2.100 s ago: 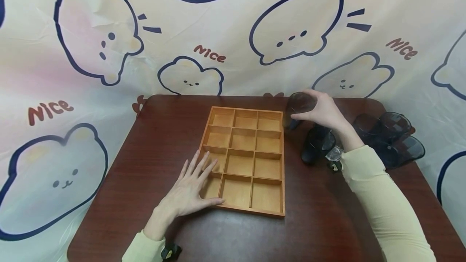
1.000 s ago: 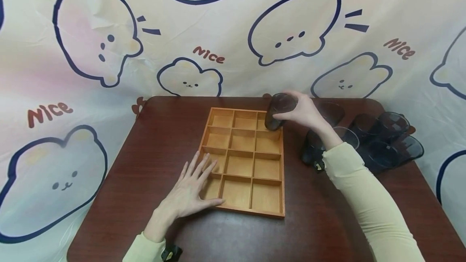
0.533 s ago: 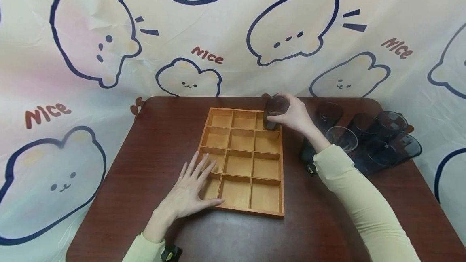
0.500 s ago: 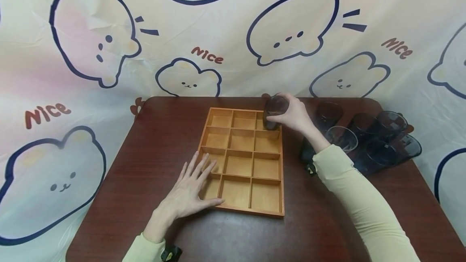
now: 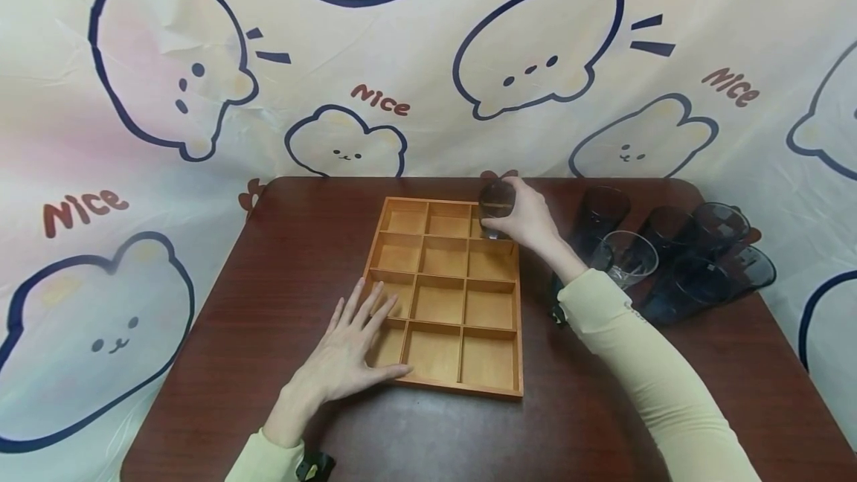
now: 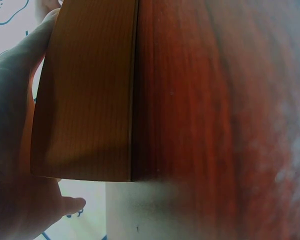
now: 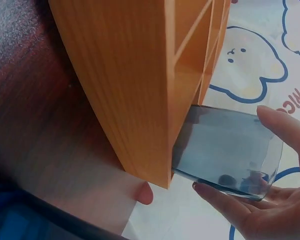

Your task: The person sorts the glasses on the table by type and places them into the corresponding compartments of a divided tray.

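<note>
A dark, see-through drinking glass (image 5: 496, 203) is in my right hand (image 5: 532, 220), its base at the far right compartment of the wooden divided box (image 5: 438, 352). In the right wrist view, thumb and fingers (image 7: 220, 200) grip the glass (image 7: 220, 147) near its rim while its base end sits inside the box wall (image 7: 120, 75). My left hand (image 5: 344, 359) rests with spread fingers on the near left part of the box, holding nothing. The left wrist view shows that hand (image 6: 20, 115) against the box's side wall (image 6: 90, 90).
Several more dark glasses (image 5: 696, 281) stand grouped on the right of the brown table (image 5: 268, 259), one clearer glass (image 5: 626, 255) among them. My right forearm passes in front of some. A patterned cloth (image 5: 428, 43) hangs behind the table.
My right hand has carried the glass leftward from beside the box to its far right compartment, shifting slightly left in the last half second. The left hand and box have stayed put.
</note>
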A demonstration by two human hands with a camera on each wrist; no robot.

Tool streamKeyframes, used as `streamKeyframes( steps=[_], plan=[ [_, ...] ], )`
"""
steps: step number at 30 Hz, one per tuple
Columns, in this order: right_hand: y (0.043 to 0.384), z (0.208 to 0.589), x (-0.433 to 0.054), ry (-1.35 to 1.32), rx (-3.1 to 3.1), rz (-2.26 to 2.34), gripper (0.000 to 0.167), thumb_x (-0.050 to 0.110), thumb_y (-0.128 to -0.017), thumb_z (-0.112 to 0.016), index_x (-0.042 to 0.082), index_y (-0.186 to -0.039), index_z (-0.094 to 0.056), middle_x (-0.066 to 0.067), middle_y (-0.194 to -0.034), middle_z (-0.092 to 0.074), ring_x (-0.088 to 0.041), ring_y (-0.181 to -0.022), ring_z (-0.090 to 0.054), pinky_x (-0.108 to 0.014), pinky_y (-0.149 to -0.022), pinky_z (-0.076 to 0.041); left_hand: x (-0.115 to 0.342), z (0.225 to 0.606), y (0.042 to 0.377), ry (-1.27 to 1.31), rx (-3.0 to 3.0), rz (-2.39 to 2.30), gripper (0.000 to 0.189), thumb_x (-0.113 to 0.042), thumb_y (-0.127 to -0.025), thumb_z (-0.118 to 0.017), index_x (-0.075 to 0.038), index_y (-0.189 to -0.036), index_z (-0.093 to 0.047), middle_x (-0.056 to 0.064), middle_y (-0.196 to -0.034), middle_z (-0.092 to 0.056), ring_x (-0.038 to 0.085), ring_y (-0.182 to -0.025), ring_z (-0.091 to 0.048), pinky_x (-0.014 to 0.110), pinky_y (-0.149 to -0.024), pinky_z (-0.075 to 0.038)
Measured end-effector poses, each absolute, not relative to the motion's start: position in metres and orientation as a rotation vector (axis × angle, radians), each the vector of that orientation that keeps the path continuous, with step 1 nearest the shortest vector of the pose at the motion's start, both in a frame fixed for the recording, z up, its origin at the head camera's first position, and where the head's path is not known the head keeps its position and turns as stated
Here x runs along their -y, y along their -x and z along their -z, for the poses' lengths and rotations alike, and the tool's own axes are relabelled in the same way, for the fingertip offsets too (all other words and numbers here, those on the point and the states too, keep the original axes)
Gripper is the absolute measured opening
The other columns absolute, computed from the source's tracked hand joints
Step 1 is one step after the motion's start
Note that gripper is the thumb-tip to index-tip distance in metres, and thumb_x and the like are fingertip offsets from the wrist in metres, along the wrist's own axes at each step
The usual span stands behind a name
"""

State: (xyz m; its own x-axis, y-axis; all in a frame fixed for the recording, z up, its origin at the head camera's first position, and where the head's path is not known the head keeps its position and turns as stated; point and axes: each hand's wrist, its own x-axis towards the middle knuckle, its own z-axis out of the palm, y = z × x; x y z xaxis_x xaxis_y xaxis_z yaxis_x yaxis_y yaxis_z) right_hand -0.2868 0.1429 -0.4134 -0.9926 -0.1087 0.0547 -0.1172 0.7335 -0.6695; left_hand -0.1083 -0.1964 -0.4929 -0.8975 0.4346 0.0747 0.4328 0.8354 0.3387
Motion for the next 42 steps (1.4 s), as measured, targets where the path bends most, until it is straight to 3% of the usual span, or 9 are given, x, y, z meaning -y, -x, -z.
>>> streamKeyframes(
  steps=[11, 16, 19, 23, 27, 34, 42],
  plan=[
    [0.285, 0.419, -0.139, -0.178, 2.933, -1.118, 0.086, 0.026, -0.095, -0.087, 0.0, -0.163, -0.042, -0.026, -0.163, -0.053, -0.045, -0.15, -0.054, -0.062, -0.123, -0.049, 0.196, 0.492, 0.108, -0.71, -3.002, -0.56, 0.11, -0.077, -0.087, -0.073, -0.018, -0.172, -0.038, 0.016, -0.183, -0.028, 0.045, -0.173, -0.009, 0.079, -0.131, -0.022],
    [0.291, 0.424, -0.139, -0.192, 2.967, -1.092, 0.09, 0.03, -0.099, -0.082, 0.001, -0.169, -0.033, -0.029, -0.17, -0.042, -0.047, -0.156, -0.047, -0.064, -0.127, -0.044, 0.196, 0.491, 0.109, -0.708, -3.0, -0.562, 0.108, -0.076, -0.087, -0.073, -0.018, -0.172, -0.039, 0.016, -0.182, -0.029, 0.045, -0.173, -0.009, 0.079, -0.131, -0.022],
    [0.307, 0.448, -0.143, -0.163, 2.971, -0.997, 0.096, 0.04, -0.099, -0.081, 0.005, -0.172, -0.03, -0.026, -0.171, -0.041, -0.046, -0.154, -0.049, -0.069, -0.123, -0.045, 0.196, 0.491, 0.108, -0.705, -2.996, -0.563, 0.108, -0.076, -0.087, -0.073, -0.018, -0.172, -0.039, 0.016, -0.182, -0.029, 0.045, -0.173, -0.009, 0.079, -0.131, -0.022],
    [0.308, 0.453, -0.143, -0.156, 2.972, -1.003, 0.097, 0.041, -0.101, -0.078, 0.007, -0.174, -0.025, -0.027, -0.173, -0.036, -0.048, -0.155, -0.047, -0.07, -0.123, -0.045, 0.196, 0.492, 0.108, -0.695, -2.994, -0.564, 0.107, -0.076, -0.087, -0.073, -0.018, -0.171, -0.041, 0.016, -0.182, -0.03, 0.045, -0.173, -0.009, 0.079, -0.132, -0.022],
    [0.29, 0.435, -0.138, -0.179, 2.979, -1.107, 0.095, 0.032, -0.106, -0.073, 0.003, -0.176, -0.015, -0.032, -0.177, -0.025, -0.05, -0.161, -0.039, -0.065, -0.129, -0.04, 0.196, 0.493, 0.108, -0.686, -2.988, -0.566, 0.107, -0.076, -0.087, -0.073, -0.018, -0.171, -0.041, 0.016, -0.182, -0.03, 0.045, -0.173, -0.008, 0.078, -0.132, -0.022],
    [0.269, 0.425, -0.139, -0.224, 2.949, -1.041, 0.098, 0.034, -0.109, -0.068, 0.003, -0.177, -0.005, -0.031, -0.18, -0.016, -0.048, -0.168, -0.026, -0.062, -0.135, -0.032, 0.196, 0.494, 0.108, -0.7, -2.989, -0.582, 0.107, -0.079, -0.088, -0.071, -0.018, -0.171, -0.041, 0.017, -0.182, -0.03, 0.045, -0.173, -0.008, 0.079, -0.132, -0.021],
    [0.21, 0.392, -0.164, -0.344, 2.74, -0.968, 0.088, 0.033, -0.106, -0.071, 0.004, -0.175, -0.023, -0.025, -0.18, -0.028, -0.044, -0.168, -0.028, -0.066, -0.136, -0.027, 0.195, 0.493, 0.108, -0.698, -2.987, -0.587, 0.106, -0.077, -0.088, -0.073, -0.018, -0.171, -0.042, 0.016, -0.181, -0.031, 0.044, -0.173, -0.007, 0.079, -0.132, -0.021]
  ],
)
